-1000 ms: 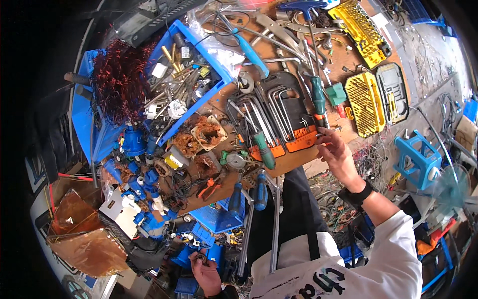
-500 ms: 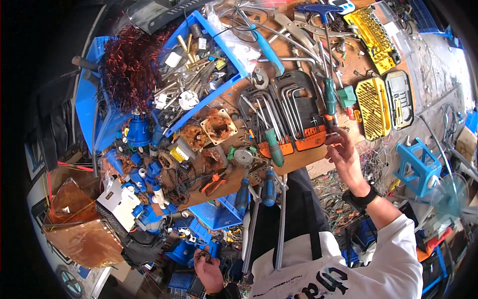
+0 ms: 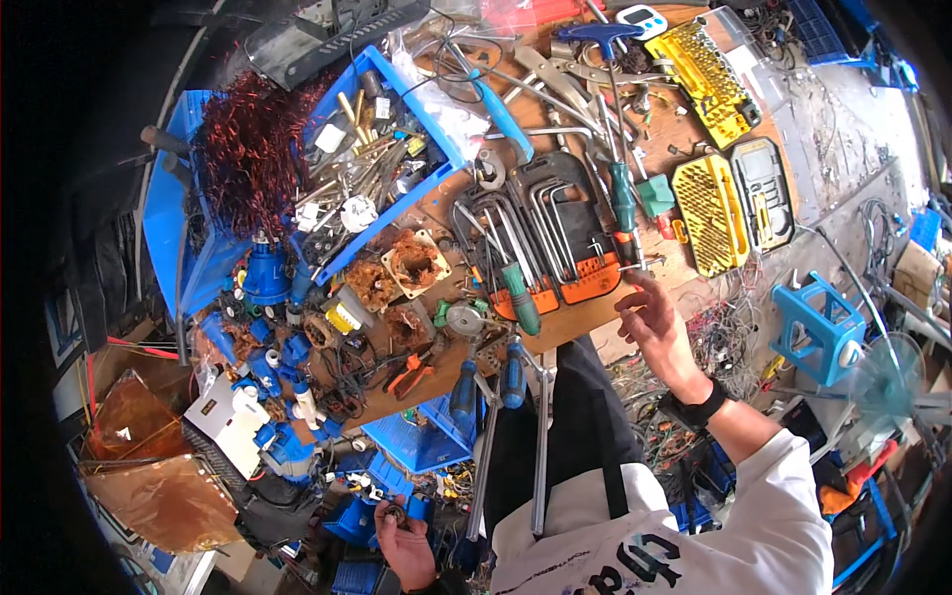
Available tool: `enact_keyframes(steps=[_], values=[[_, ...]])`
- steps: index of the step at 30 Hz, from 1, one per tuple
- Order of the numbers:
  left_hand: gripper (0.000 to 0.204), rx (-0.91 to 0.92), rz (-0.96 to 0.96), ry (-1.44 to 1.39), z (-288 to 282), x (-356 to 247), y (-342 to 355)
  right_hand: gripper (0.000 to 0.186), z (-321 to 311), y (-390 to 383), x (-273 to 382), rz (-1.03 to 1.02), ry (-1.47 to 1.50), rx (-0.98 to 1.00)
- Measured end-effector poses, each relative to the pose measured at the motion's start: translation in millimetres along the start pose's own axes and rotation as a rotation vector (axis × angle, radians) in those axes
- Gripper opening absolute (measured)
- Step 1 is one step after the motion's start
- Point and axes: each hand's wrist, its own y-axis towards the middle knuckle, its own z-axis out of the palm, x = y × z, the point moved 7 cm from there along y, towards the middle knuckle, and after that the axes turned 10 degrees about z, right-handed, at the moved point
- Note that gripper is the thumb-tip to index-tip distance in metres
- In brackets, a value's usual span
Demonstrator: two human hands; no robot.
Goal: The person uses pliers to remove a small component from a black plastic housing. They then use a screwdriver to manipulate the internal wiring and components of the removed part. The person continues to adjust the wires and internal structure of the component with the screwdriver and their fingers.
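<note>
My left hand (image 3: 405,551) is low at the front, fingers curled around a small dark round metal part (image 3: 396,513) that looks ring-shaped; much of it is hidden by the fingers. My right hand (image 3: 659,332) hovers at the workbench's front edge with fingers loosely apart and nothing visible between them. Its fingertips are just beside a small metal piece (image 3: 643,264) and the orange base of a hex key set (image 3: 592,278). A screwdriver with a green handle (image 3: 622,198) lies just beyond, and another green-handled screwdriver (image 3: 520,299) rests over the left part of the set.
A blue tray (image 3: 451,149) of metal parts stands at the left, beside a heap of reddish copper wire (image 3: 248,149). Yellow bit sets (image 3: 709,218) lie at the right. Blue-handled bolt cutters (image 3: 513,375) jut off the bench's front edge. A blue frame (image 3: 821,332) stands right.
The bench and its contents sit slightly further left in the view. My right hand has drawn back a little from the tools, its fingers apart. My left hand still holds the round part.
</note>
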Motion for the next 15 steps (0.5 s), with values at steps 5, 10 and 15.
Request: enact_keyframes(steps=[5,10,15], values=[[0.036,-0.084,-0.039,-0.038,-7.2,-0.2,-4.0,0.05,-0.5,-16.7,6.8,-0.009,0.018,0.017],[0.037,0.032,0.028,-0.055,1.6,-13.2,-7.6,0.049,0.0,-31.5,15.0,-0.009,0.076,0.046],[0.036,-0.003,0.082,-0.046,-1.4,-23.5,-15.8,0.048,4.1,-43.9,20.9,-0.041,0.108,0.09]])
